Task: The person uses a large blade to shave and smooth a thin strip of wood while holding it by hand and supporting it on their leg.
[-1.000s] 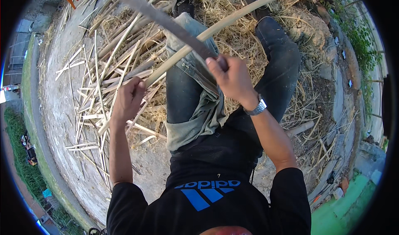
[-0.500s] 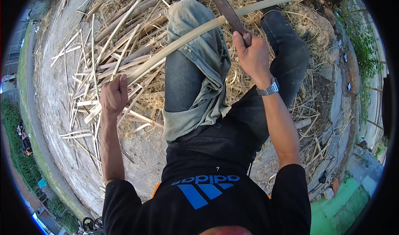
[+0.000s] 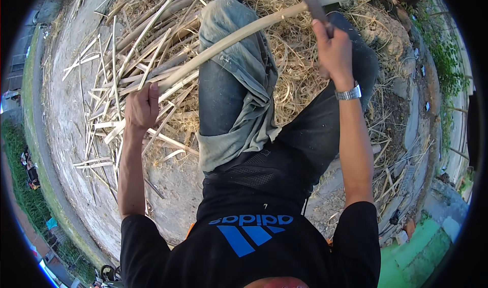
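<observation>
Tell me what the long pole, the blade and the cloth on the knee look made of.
Pole: pale, smooth, peeled wood or cane, matching the split strips on the ground; left hand grips its end. Blade: dark, dull, probably metal; right hand hides the handle. Cloth: grey-green woven fabric, worn, folds softly over the knee.

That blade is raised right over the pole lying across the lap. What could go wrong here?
1. The right hand holds a long blade above the pale stick, which lies across a cloth-draped thigh; a glancing stroke might hit the leg.
2. The left hand grips the stick's near end bare, so a blade sliding along it could reach the fingers.
3. Loose split strips litter the ground, a possible tripping hazard.
</observation>
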The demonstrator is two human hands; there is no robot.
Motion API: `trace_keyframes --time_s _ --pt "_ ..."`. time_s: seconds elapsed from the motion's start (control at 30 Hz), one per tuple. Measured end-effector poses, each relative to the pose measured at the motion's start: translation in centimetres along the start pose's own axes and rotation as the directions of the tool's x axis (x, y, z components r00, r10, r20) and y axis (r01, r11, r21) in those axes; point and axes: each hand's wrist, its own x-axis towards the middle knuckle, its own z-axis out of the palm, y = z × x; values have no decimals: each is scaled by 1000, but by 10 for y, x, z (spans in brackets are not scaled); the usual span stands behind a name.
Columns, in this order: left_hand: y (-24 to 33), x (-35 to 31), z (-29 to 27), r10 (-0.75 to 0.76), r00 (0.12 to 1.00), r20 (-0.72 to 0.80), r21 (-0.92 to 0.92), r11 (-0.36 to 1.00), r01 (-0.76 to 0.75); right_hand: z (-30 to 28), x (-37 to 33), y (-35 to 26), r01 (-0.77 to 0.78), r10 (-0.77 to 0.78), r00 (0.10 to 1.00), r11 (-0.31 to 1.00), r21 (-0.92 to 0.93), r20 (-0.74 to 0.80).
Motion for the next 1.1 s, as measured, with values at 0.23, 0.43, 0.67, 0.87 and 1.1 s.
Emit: trace_keyframes --time_s 0.23,0.43,0.67,0.87,1.1 --pt "-13 -3 27 169 978 -126 45 985 -165 39 -25 -10 57 -57 998 995 79 -7" --pt "24 20 44 46 998 -50 -81 995 -50 14 -12 -3 -323 311 945 859 397 97" --pt "5 20 27 15 1000 19 -15 1000 -15 -19 10 3 -215 215 975 830 514 60" --pt "-17 10 28 46 999 -22 9 999 -46 4 -22 -25 -267 198 948 920 286 249" --pt "43 29 18 -22 998 -60 28 999 23 47 -46 -26 -367 231 917 809 460 325"
